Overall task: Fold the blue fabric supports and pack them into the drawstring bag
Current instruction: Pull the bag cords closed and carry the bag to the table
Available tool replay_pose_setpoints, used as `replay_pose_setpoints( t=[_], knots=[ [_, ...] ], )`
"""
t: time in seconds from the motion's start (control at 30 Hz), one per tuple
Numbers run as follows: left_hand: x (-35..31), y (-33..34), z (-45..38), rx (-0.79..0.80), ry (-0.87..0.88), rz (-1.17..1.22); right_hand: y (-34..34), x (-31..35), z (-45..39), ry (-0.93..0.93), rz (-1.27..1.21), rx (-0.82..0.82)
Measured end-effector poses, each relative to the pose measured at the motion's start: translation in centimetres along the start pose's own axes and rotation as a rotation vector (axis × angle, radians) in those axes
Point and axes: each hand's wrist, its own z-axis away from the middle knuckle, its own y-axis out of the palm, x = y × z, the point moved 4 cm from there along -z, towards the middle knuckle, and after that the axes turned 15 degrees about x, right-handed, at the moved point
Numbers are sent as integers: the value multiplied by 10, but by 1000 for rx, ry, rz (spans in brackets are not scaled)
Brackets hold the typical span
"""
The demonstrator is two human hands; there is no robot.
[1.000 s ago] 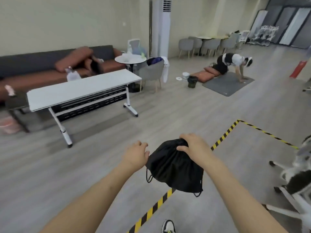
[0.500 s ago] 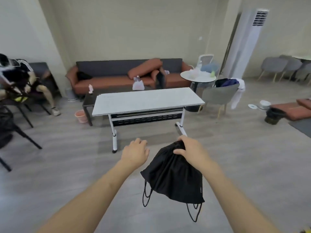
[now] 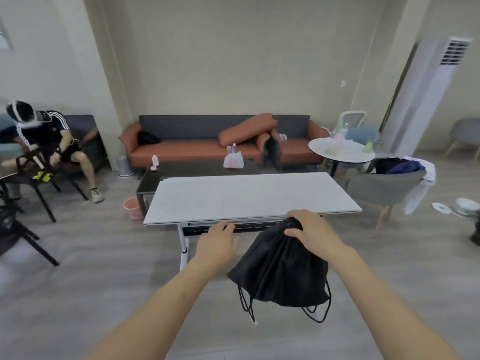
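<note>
Matt black cloth drawstring bag [image 3: 281, 271]; smooth white table [image 3: 246, 196]; grey wood-grain floor [image 3: 78, 281].

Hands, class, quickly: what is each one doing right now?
Left hand: open, holding nothing.
Right hand: closed on the gathered top of the black drawstring bag.

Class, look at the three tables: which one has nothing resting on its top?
The long white table nearest the hands. The dark low table behind it carries a white bag and bottle; the round table holds small items.
</note>
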Motion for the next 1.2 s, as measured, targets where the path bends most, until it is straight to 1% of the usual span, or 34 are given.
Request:
replay_pose_setpoints(
  t=[0.23,0.53,0.73,0.87,1.0,1.2],
  knots=[
    [10,-49,-163,21,-7,-26,-82,-37,-154,-59,-7,-105],
    [-1,-92,-366,-49,-48,-22,-191,-110,-348,-197,-16,-306],
    [-19,-123,-496,-121,-92,13,-253,-156,-464,-306,-43,-362],
    [-25,-137,-567,-141,-132,38,-286,-190,-537,-322,-31,-370],
    [-28,-136,-629,-126,-153,38,-293,-222,-603,-328,-33,-335],
    [-19,-117,-712,-33,-172,20,-245,-274,-689,-294,-49,-213]
  ],
)
